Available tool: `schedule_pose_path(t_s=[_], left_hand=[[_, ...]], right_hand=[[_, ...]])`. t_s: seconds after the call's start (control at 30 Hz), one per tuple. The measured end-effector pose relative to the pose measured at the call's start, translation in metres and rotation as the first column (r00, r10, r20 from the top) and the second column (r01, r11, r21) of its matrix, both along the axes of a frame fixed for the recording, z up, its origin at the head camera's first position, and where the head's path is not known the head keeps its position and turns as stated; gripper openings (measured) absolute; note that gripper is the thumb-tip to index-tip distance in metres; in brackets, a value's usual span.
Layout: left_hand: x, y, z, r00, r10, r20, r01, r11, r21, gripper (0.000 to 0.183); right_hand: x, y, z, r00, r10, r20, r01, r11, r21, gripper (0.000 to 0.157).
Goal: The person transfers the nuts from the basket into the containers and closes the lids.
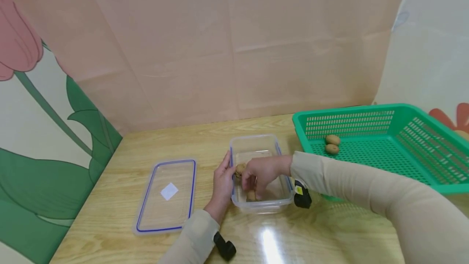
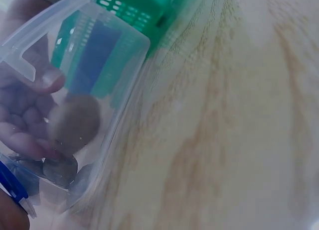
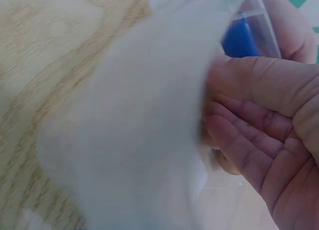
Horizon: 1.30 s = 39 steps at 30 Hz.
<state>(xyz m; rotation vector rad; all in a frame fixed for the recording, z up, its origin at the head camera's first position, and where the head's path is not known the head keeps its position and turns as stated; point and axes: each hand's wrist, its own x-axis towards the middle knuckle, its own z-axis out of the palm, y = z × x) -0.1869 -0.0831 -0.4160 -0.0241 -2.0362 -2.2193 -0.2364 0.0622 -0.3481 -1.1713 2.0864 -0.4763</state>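
Note:
A clear plastic food container (image 1: 261, 207) with blue edging stands on the table. My left hand (image 1: 222, 182) grips its left wall, the thumb at the rim. My right hand (image 1: 264, 171) reaches down inside, fingers bent, pinching a kiwifruit (image 1: 251, 195) near the front end. In the left wrist view that kiwifruit (image 2: 76, 123) shows through the wall at the fingertips, blurred. More kiwifruit (image 1: 239, 169) lie along the left side inside, partly hidden by the right hand. In the right wrist view the container wall hides much of what the right fingers (image 3: 244, 140) hold.
On the left lies the clear lid (image 1: 166, 211) with a blue seal and a white square label (image 1: 169, 191). A green slotted basket (image 1: 370, 166) stands at the right under the right forearm, two kiwifruit (image 1: 332, 144) at its left side. A paper-covered wall (image 1: 234, 72) rises behind the table.

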Motion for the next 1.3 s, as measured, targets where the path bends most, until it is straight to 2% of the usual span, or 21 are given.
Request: schedule_pose_path(t_s=[0.2, 0.37, 0.53, 0.7, 0.83, 0.93, 1.1, 1.3], left_hand=[[0.000, 0.000, 0.001, 1.000, 0.009, 0.007, -0.009, 1.000, -0.008, 0.052], [0.001, 0.001, 0.001, 1.000, 0.009, 0.008, -0.009, 1.000, -0.001, 0.053], [0.001, 0.002, 0.000, 1.000, -0.001, 0.001, 0.001, 1.000, 0.006, 0.054], [0.000, 0.003, -0.001, 1.000, 0.005, -0.012, -0.005, 1.000, 0.015, 0.054], [-0.001, 0.004, -0.001, 1.000, 0.013, -0.005, -0.013, 0.999, 0.030, 0.054], [-0.001, 0.004, -0.001, 1.000, 0.012, 0.003, -0.012, 0.999, 0.030, 0.054], [-0.001, 0.002, -0.001, 1.000, -0.012, 0.016, 0.012, 0.999, 0.038, 0.055], [0.000, 0.000, -0.001, 1.000, -0.010, 0.016, 0.010, 1.000, 0.023, 0.055]], right_hand=[[-0.004, 0.001, 0.003, 0.998, -0.055, -0.002, 0.055, 0.997, -0.050, 0.033], [-0.009, 0.010, 0.011, 0.997, -0.074, 0.028, 0.078, 0.986, -0.145, 0.036], [-0.016, 0.027, 0.027, 0.993, -0.112, 0.044, 0.119, 0.963, -0.241, 0.036], [-0.023, 0.052, 0.041, 0.979, -0.198, 0.039, 0.200, 0.925, -0.323, 0.036], [-0.027, 0.074, 0.050, 0.954, -0.299, 0.032, 0.291, 0.890, -0.352, 0.037], [-0.028, 0.092, 0.057, 0.921, -0.389, 0.027, 0.373, 0.859, -0.352, 0.037], [-0.030, 0.123, 0.068, 0.870, -0.493, -0.016, 0.455, 0.815, -0.359, 0.039], [-0.034, 0.161, 0.065, 0.813, -0.581, -0.042, 0.528, 0.766, -0.367, 0.045]])
